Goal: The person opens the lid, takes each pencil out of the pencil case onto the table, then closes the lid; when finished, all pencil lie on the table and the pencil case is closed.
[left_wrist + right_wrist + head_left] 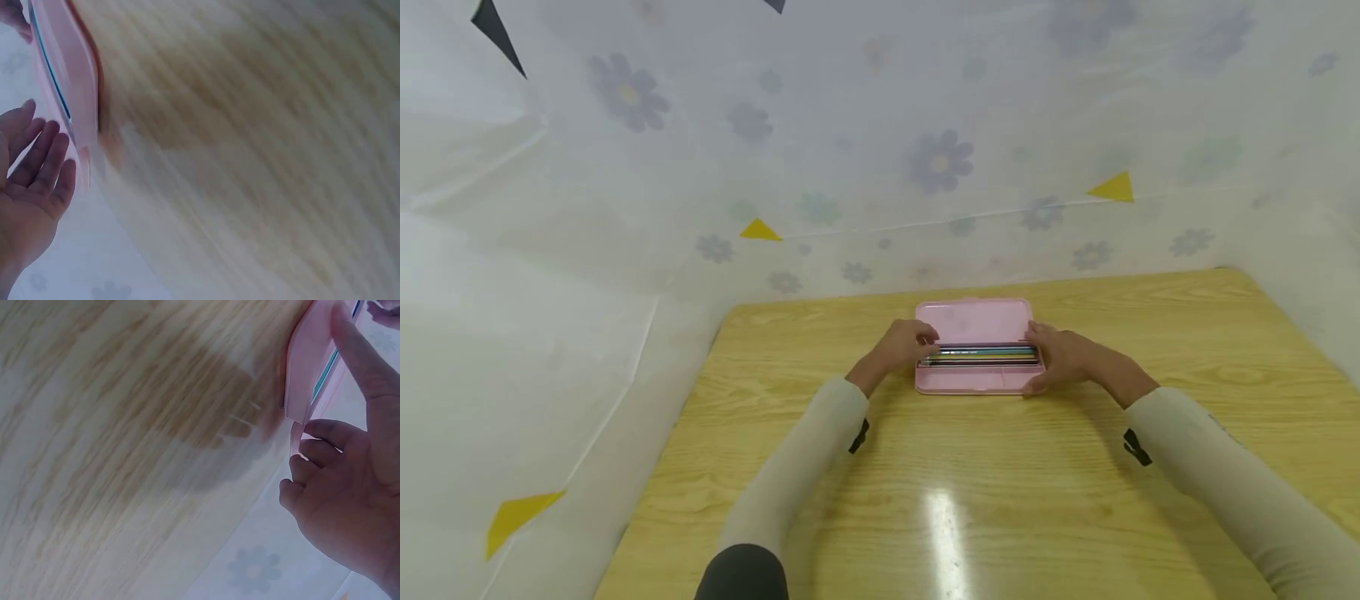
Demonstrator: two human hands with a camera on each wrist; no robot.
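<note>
A pink pencil case [973, 321] lies open at the far middle of the wooden table [1000, 483], its lid flat behind the tray. Several pens [981, 356] lie lengthwise in the tray. My left hand [922, 342] is at the case's left end; in the left wrist view its fingers [44, 140] are straight and spread beside the pink wall [69, 69]. My right hand [1039, 360] holds the right end. In the right wrist view its thumb [362, 356] lies along the pink case [309, 369] and its fingers [312, 453] curl at the corner.
White sheets printed with flowers [940, 160] and yellow triangles [1112, 188] wall the table in at the back and both sides. The table's left edge [655, 467] drops off beside the left sleeve. Bare wood with a light glare [947, 525] spreads in front of the case.
</note>
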